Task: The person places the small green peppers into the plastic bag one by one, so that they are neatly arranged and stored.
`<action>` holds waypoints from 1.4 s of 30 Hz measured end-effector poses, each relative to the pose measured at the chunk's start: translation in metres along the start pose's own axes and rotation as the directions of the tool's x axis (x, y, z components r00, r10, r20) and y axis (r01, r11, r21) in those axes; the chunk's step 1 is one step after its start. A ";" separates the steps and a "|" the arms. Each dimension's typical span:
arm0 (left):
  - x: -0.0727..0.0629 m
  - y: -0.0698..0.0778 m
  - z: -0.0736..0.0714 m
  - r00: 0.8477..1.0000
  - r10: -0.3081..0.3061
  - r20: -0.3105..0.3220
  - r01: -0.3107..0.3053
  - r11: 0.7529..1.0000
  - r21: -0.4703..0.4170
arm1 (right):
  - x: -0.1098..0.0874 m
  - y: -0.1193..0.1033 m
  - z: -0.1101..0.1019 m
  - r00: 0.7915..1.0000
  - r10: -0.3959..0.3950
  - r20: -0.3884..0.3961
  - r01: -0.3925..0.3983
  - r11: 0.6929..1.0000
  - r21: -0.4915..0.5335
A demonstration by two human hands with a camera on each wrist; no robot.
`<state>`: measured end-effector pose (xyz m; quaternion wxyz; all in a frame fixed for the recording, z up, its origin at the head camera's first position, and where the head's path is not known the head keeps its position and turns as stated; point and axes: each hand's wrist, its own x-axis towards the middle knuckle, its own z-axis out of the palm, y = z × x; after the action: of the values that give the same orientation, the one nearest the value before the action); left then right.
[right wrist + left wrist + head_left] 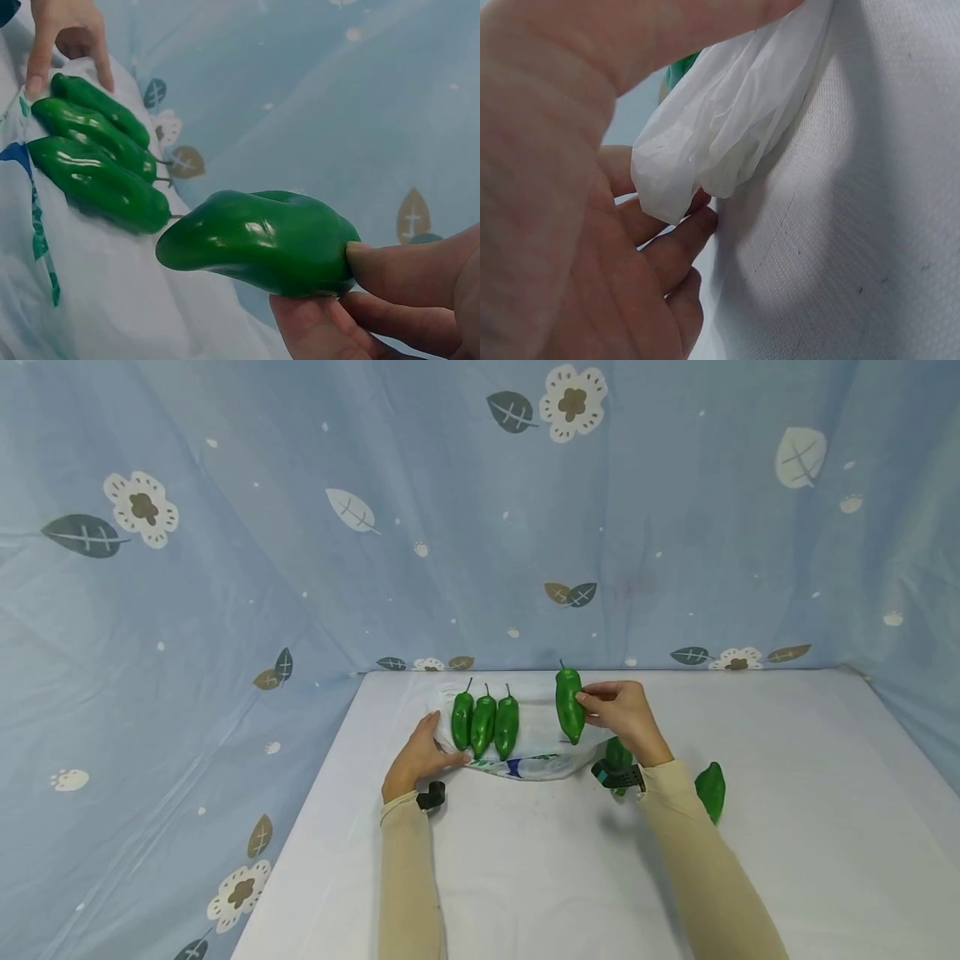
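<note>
Between the thumb and fingers of my right hand (618, 714) is a green pepper (570, 703), pinched near its middle and raised over the white plastic bag (536, 714). Three more green peppers (483, 724) lie side by side on the bag's left part, stems pointing away. At the bag's left end rests my left hand (422, 756), thumb along the front edge and fingers spread at the side. The left wrist view shows the crumpled bag end (705, 127) between thumb and relaxed fingers. The right wrist view shows the held pepper (259, 244) close up, its tip toward the bag.
Another green pepper (618, 753) lies partly hidden beneath my right wrist. One more pepper (710, 792) is on the white table (540, 877), right of my forearm. A blue curtain (450, 527) with leaf and flower prints stands behind the table and along its left side.
</note>
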<state>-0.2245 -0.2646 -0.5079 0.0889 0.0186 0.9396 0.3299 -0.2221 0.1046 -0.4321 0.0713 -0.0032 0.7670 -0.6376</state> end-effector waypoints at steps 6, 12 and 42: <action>0.000 0.002 -0.001 1.000 0.003 0.002 -0.003 1.000 -0.001 | 0.004 0.004 0.005 1.000 0.000 -0.002 0.000 1.000 0.003; 0.000 0.002 -0.001 1.000 0.003 -0.002 -0.003 1.000 0.012 | 0.005 0.007 0.011 1.000 -0.002 0.003 0.002 1.000 -0.001; -0.001 0.003 -0.001 1.000 0.002 0.003 -0.002 1.000 -0.011 | 0.018 0.015 0.035 0.999 0.052 0.008 -0.052 0.999 0.011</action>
<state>-0.2235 -0.2628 -0.5052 0.0902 0.0194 0.9377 0.3350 -0.2344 0.0714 -0.4544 0.0910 0.0146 0.7630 -0.6398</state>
